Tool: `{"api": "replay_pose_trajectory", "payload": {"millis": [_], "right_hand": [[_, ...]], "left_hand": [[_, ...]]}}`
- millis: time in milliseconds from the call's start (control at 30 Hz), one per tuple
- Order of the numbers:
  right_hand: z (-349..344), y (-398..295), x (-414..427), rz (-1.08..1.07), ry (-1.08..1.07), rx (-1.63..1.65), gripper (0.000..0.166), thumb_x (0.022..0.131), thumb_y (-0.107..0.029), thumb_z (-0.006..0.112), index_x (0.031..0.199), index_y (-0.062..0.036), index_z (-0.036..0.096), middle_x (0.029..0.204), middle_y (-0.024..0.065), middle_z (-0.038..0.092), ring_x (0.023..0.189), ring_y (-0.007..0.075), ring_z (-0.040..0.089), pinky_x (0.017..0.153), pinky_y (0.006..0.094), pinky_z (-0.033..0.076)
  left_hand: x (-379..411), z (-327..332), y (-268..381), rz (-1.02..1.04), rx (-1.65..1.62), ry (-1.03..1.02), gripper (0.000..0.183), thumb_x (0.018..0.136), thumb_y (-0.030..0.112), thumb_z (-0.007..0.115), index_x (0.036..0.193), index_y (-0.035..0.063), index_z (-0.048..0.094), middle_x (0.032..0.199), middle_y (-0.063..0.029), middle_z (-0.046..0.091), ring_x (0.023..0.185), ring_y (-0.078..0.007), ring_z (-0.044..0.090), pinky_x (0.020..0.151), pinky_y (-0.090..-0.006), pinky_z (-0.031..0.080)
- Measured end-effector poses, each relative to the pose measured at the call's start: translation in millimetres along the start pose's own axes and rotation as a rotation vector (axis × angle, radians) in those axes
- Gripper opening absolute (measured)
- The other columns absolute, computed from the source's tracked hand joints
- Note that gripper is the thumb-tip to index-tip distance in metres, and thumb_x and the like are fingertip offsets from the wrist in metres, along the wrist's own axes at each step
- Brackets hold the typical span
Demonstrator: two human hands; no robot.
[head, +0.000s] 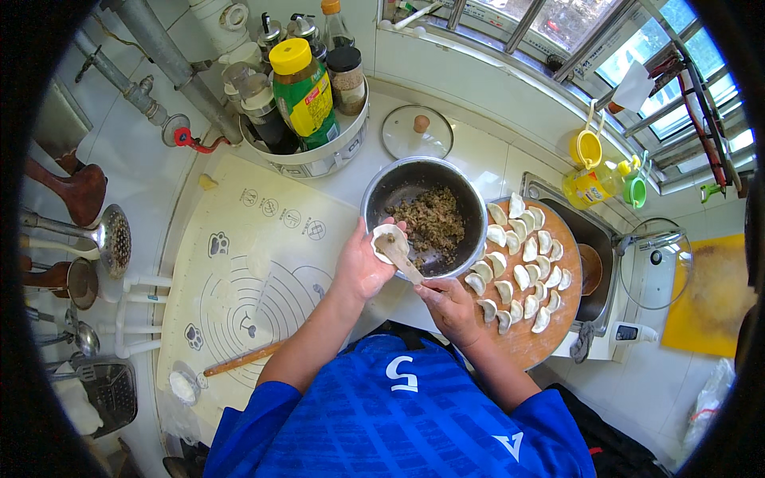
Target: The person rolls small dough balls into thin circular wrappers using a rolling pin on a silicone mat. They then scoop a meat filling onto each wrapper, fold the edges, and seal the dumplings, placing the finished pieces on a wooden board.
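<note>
On the open palm of my left hand (pixel 361 263) lies a round dumpling wrapper (pixel 382 253) with a little filling on it. The fingers of my right hand (pixel 447 308) are closed on a flat wooden spatula (pixel 405 265), whose far end rests over the wrapper. Just beyond my hands stands a metal pot (pixel 483 222), holding brown minced filling (pixel 431 220). To the right, a round wooden board (pixel 571 239) carries several folded dumplings (pixel 504 291) in loose rows.
Left lies a pale pastry mat (pixel 197 251) with a wooden rolling pin (pixel 242 358). A white basket (pixel 317 162) of seasoning bottles and a glass lid (pixel 439 131) stand behind. At right are a metal sink (pixel 600 310) and a yellow board (pixel 714 287). Utensils hang at far left.
</note>
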State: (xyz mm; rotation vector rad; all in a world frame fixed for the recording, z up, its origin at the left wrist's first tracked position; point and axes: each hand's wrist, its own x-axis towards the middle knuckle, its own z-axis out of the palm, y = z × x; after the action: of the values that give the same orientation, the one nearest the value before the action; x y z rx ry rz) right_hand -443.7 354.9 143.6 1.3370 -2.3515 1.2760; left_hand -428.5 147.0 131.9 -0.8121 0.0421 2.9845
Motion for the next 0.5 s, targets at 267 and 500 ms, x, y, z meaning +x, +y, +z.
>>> {"api": "replay_pose_trajectory", "payload": {"millis": [267,500], "right_hand": [[-34.6,-17.1,17.6,0.170,0.115,0.084,0.024,0.083,0.003,0.067,0.105,-0.0064,0.069,0.098,0.0126,0.065,0.084,0.0255,0.065,0.072,0.0316,0.053],[-22.2,-12.1,29.5,0.071,0.058,0.093,0.025,0.083,0.005,0.067,0.106,-0.0032,0.067,0.098,0.0138,0.063,0.087,0.0275,0.064,0.075,0.0330,0.053]], "left_hand": [[3.2,-14.6,15.5,0.078,-0.032,-0.033,0.056,0.096,0.048,0.052,0.129,0.0027,0.049,0.128,-0.0151,0.057,0.114,-0.0284,0.057,0.098,-0.0426,0.045],[-3.0,5.5,5.2,0.068,0.011,-0.025,0.052,0.098,0.049,0.048,0.125,0.0037,0.051,0.124,-0.0145,0.060,0.113,-0.0272,0.057,0.098,-0.0410,0.045]]}}
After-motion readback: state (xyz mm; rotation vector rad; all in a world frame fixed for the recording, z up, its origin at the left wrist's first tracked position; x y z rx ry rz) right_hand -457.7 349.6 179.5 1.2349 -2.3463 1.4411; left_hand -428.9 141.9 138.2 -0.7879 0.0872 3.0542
